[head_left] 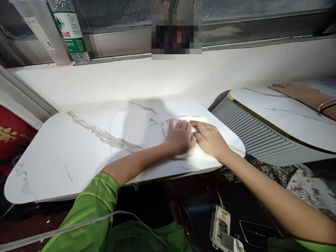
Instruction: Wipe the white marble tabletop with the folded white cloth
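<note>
A white cloth (178, 122) lies on the right part of a white marble-patterned tabletop (86, 147). My left hand (180, 136) rests flat on the cloth, fingers stretched forward and together. My right hand (210, 139) lies flat beside it, touching it, fingers pointing left over the cloth. Both hands press down on the cloth; most of it is hidden under them.
A water bottle (70, 31) with a green label stands on the white window ledge (157, 77) at the back left. Another person's hand (296, 91) with a bracelet rests on a second marble table (278, 112) at the right. A power strip (222, 227) lies below.
</note>
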The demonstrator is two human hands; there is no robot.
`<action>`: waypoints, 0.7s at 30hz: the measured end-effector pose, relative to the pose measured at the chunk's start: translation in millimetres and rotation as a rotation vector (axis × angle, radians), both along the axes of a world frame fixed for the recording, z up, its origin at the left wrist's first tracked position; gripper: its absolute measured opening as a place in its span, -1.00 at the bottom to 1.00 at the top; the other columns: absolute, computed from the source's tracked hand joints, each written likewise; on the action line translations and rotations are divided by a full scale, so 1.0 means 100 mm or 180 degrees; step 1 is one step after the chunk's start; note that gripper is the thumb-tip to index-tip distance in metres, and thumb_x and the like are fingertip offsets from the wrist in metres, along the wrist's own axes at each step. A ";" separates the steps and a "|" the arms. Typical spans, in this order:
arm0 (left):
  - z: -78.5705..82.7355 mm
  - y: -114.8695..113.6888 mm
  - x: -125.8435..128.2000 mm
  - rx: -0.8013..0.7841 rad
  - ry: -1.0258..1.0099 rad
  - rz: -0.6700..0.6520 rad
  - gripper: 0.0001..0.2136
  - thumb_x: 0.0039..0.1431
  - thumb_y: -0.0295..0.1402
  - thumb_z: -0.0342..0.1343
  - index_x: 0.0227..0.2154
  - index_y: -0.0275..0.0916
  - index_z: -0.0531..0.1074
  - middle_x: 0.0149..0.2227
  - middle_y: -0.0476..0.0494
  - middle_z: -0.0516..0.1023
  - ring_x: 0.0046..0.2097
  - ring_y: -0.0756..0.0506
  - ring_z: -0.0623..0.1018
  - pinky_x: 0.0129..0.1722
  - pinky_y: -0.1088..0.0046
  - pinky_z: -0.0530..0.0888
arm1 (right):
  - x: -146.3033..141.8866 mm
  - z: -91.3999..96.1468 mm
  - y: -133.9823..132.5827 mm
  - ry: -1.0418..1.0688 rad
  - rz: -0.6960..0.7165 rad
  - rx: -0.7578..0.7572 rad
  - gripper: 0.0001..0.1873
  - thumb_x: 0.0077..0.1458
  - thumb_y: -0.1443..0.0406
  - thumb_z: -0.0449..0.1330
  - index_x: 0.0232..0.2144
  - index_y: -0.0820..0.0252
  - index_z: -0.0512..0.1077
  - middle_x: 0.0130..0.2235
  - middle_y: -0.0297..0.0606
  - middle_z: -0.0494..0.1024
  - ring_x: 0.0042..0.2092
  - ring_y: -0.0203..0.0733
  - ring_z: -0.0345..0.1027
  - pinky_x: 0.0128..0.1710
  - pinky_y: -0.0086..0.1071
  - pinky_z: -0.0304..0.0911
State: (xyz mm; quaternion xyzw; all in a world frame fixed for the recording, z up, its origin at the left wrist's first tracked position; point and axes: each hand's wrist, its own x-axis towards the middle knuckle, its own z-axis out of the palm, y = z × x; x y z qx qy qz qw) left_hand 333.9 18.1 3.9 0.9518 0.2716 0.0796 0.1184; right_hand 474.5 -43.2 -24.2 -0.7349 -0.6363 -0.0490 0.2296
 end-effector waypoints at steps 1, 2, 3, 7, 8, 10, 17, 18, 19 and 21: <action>-0.01 0.10 0.06 0.0007 -0.0007 0.0018 -0.48 0.36 -0.34 -0.24 0.32 -0.47 0.09 0.39 -0.36 0.10 0.40 -0.24 0.09 0.38 0.00 -0.04 | 0.06 -0.01 0.11 -0.0021 0.0014 0.0042 -0.54 0.11 0.30 -0.09 0.01 0.17 0.41 0.10 -0.10 0.52 0.15 0.12 0.35 0.15 0.12 0.21; -0.02 0.21 0.11 0.0008 0.0000 0.0045 -0.48 0.36 -0.35 -0.25 0.32 -0.46 0.09 0.39 -0.35 0.09 0.40 -0.23 0.09 0.38 0.01 -0.04 | 0.11 -0.01 0.23 -0.0041 0.0029 0.0082 -0.54 0.11 0.31 -0.09 0.00 0.17 0.41 0.09 -0.09 0.52 0.14 0.11 0.35 0.15 0.11 0.21; -0.03 0.32 0.16 0.0000 0.0014 0.0081 -0.48 0.36 -0.35 -0.25 0.32 -0.46 0.08 0.39 -0.34 0.09 0.40 -0.23 0.09 0.38 0.01 -0.05 | 0.16 -0.02 0.35 -0.0058 0.0051 0.0113 -0.54 0.11 0.31 -0.09 0.00 0.19 0.42 0.08 -0.09 0.53 0.14 0.10 0.36 0.15 0.09 0.21; -0.04 0.78 0.31 -0.0094 0.0094 0.0207 -0.46 0.37 -0.33 -0.28 0.34 -0.44 0.03 0.41 -0.29 0.06 0.42 -0.18 0.05 0.39 0.06 -0.08 | 0.27 0.00 0.85 -0.0106 0.0148 0.0132 -0.54 0.10 0.32 -0.09 -0.01 0.23 0.43 0.06 -0.04 0.54 0.11 0.10 0.37 0.15 0.02 0.22; -0.05 0.90 0.34 -0.0103 0.0101 0.0220 -0.46 0.37 -0.32 -0.28 0.35 -0.44 0.03 0.41 -0.28 0.06 0.42 -0.17 0.05 0.39 0.07 -0.09 | 0.29 0.01 0.97 -0.0114 0.0148 0.0128 -0.54 0.09 0.32 -0.08 -0.01 0.24 0.43 0.06 -0.02 0.54 0.10 0.11 0.38 0.14 0.01 0.22; -0.05 1.14 0.38 -0.0084 0.0089 0.0246 -0.46 0.37 -0.32 -0.28 0.35 -0.42 0.05 0.41 -0.27 0.06 0.42 -0.16 0.05 0.40 0.09 -0.09 | 0.30 0.01 1.20 -0.0116 0.0107 0.0145 -0.54 0.09 0.32 -0.08 -0.02 0.25 0.44 0.02 0.00 0.56 0.07 0.13 0.39 0.12 0.00 0.22; -0.07 1.68 0.43 0.0032 0.0035 0.0492 -0.49 0.38 -0.30 -0.28 0.32 -0.35 0.12 0.39 -0.23 0.12 0.40 -0.15 0.09 0.39 0.11 -0.06 | 0.34 -0.02 1.81 0.0095 -0.0070 0.0306 -0.56 0.05 0.31 -0.04 -0.05 0.18 0.46 -0.06 -0.06 0.60 -0.03 0.13 0.41 -0.01 -0.03 0.29; -0.07 1.70 0.43 0.0033 0.0053 0.0522 -0.49 0.38 -0.30 -0.29 0.33 -0.36 0.12 0.40 -0.23 0.10 0.41 -0.15 0.09 0.39 0.11 -0.06 | 0.35 -0.03 1.84 0.0103 -0.0058 0.0295 -0.55 0.05 0.30 -0.04 -0.04 0.18 0.46 -0.05 -0.06 0.59 -0.02 0.13 0.41 0.00 -0.04 0.29; -0.07 1.71 0.43 0.0032 0.0065 0.0543 -0.48 0.38 -0.31 -0.30 0.33 -0.38 0.10 0.40 -0.24 0.09 0.41 -0.15 0.08 0.40 0.11 -0.07 | 0.36 -0.03 1.86 0.0091 -0.0028 0.0272 -0.54 0.06 0.30 -0.04 -0.03 0.20 0.46 -0.03 -0.05 0.59 0.00 0.13 0.40 0.01 -0.04 0.28; -0.07 1.69 0.42 0.0019 0.0075 0.0546 -0.47 0.39 -0.31 -0.32 0.34 -0.40 0.07 0.41 -0.24 0.06 0.42 -0.14 0.05 0.40 0.11 -0.08 | 0.37 -0.03 1.85 0.0027 0.0069 0.0226 -0.52 0.08 0.29 -0.06 0.00 0.22 0.45 0.01 -0.04 0.57 0.04 0.12 0.39 0.05 -0.04 0.26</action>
